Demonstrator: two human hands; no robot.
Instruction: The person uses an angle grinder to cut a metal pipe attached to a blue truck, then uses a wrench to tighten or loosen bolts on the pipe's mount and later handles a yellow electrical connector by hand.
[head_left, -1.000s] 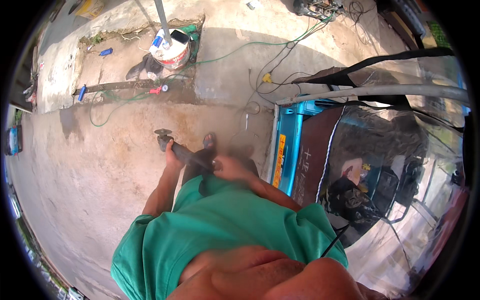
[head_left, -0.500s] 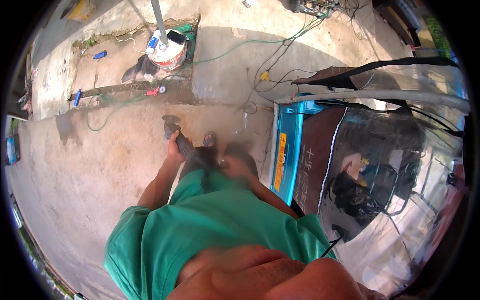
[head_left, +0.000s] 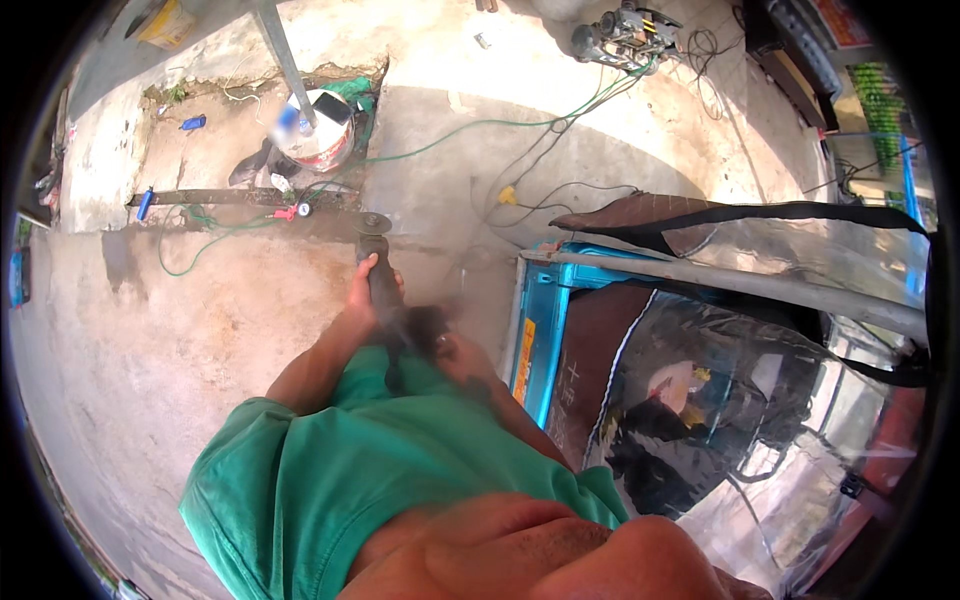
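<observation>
My left hand is wrapped round the dark body of an angle grinder. Its round disc points away from me, over the concrete, and its rear end reaches back to the front of my green shirt. Close to that rear end, my right hand appears curled against a dark shape. Haze and blur there hide what the shape is and how the fingers lie.
A blue-framed vehicle with a clear plastic cover stands close on my right. Ahead, a white bucket surrounds a post's foot. Green hose and dark cables cross the floor to a machine. A blue canister lies far left.
The grinder has swung to the right and its disc has risen in view. My right hand has come up closer to its rear end. The whole view has shifted slightly.
</observation>
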